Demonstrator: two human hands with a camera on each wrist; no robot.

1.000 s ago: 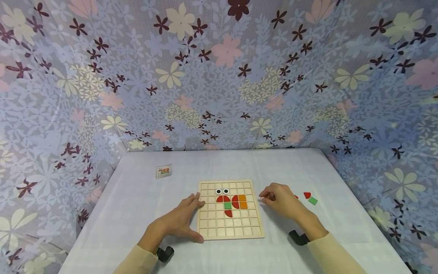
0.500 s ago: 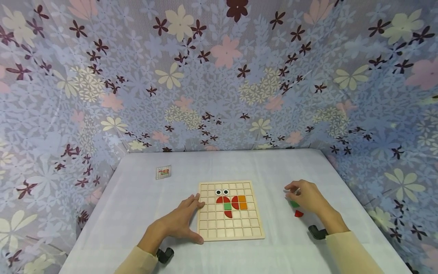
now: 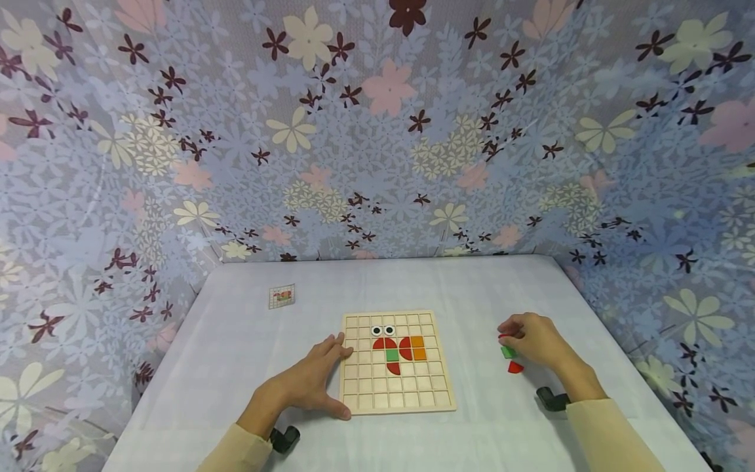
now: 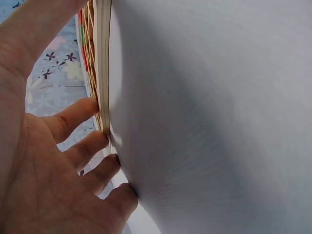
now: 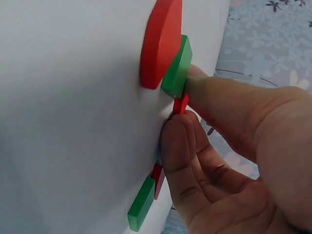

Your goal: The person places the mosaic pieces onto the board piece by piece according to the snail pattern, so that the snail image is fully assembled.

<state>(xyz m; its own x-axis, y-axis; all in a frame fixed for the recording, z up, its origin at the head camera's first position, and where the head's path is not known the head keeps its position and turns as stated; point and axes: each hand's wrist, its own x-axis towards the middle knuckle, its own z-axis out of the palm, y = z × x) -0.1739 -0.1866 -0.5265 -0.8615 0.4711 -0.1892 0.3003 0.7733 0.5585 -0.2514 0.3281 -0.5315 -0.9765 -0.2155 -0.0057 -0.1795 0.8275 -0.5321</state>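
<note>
A wooden grid board [image 3: 366, 385] lies flat on the table, with two eye tiles [image 3: 383, 330], red rounded pieces [image 3: 394, 368], a green square [image 3: 392, 354] and orange squares [image 3: 418, 348] in it. My left hand [image 3: 312, 375] spreads along the board's left side, fingers and thumb at its edge; the left wrist view shows the fingertips against the wooden rim [image 4: 103, 63]. To the right of the board, my right hand [image 3: 535, 339] pinches a red piece [image 5: 180, 104] between thumb and fingers. Close by lie a green piece [image 3: 508, 353] and a red quarter-round piece [image 3: 516, 368].
A small picture card [image 3: 282, 296] with a grid lies at the back left of the white-covered table [image 3: 236, 341]. Another green piece [image 5: 141, 204] and red piece [image 5: 157, 180] lie beyond the fingers in the right wrist view. Flowered cloth [image 3: 377, 164] hangs behind.
My right hand has moved right from the board's right edge to the loose pieces and now pinches a red one. The left hand has stayed at the board.
</note>
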